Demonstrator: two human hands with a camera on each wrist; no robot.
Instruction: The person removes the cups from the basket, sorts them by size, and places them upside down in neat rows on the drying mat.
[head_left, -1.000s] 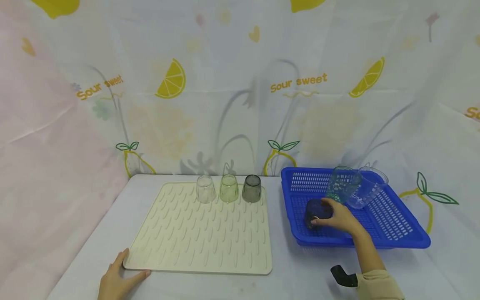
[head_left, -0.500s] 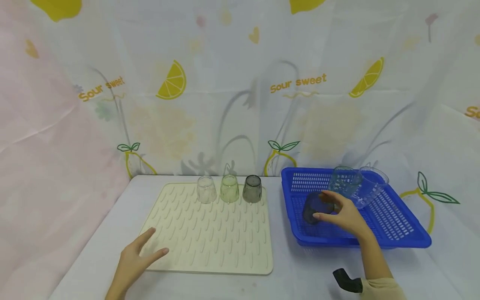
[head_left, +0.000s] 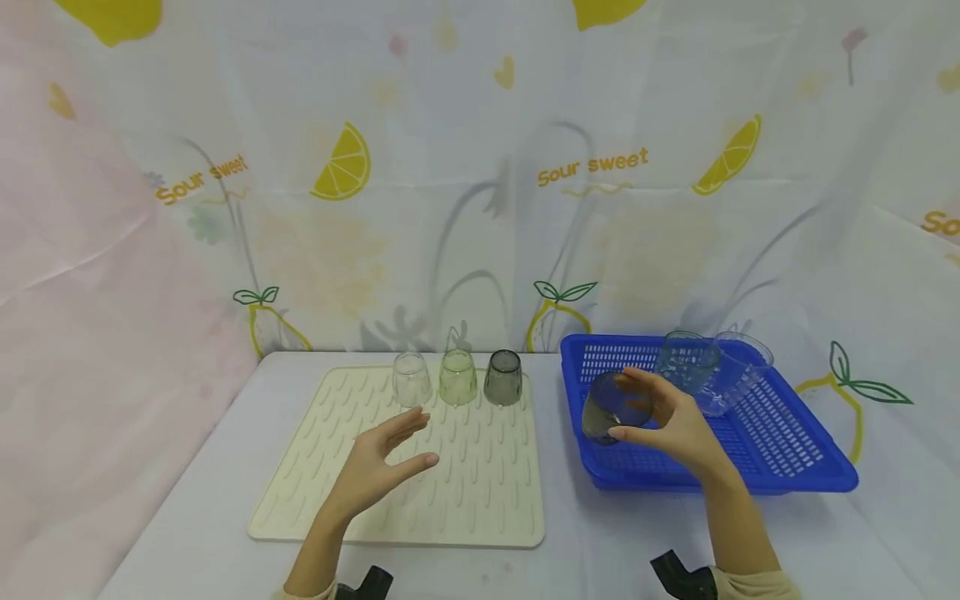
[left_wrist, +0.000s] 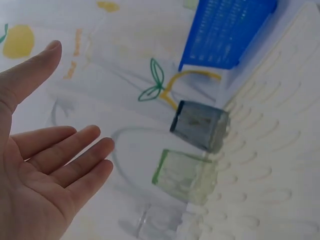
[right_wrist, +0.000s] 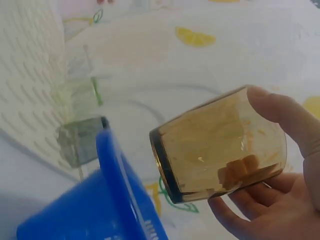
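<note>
Left hand (head_left: pixel 378 462) is raised above the near half of a cream ridged mat (head_left: pixel 465 508); its grip is wide, thumb well apart from relaxed fingers, holding nothing. Right hand (head_left: pixel 675 425) has its grip part-closed around an amber glass (right_wrist: pixel 210 145), thumb on one side and fingers on the other. The amber glass is tilted, its thick dark end away from the palm, and appears over the left part of a blue basket (head_left: pixel 720 483). The basket, perforated, stands on the white table (head_left: pixel 562 533) to the right of the mat. Towards its back lean a teal glass (head_left: pixel 684 360) and a clear glass (head_left: pixel 738 379), overlapping in the head view; contact between them cannot be determined. Along the mat's far edge stand, left to right, a colourless tumbler (head_left: pixel 412 387), a pale green tumbler (head_left: pixel 458 382) and a grey tumbler (head_left: pixel 503 382), spaced apart; beyond hangs a lemon-printed cloth (head_left: pixel 450 225)
</note>
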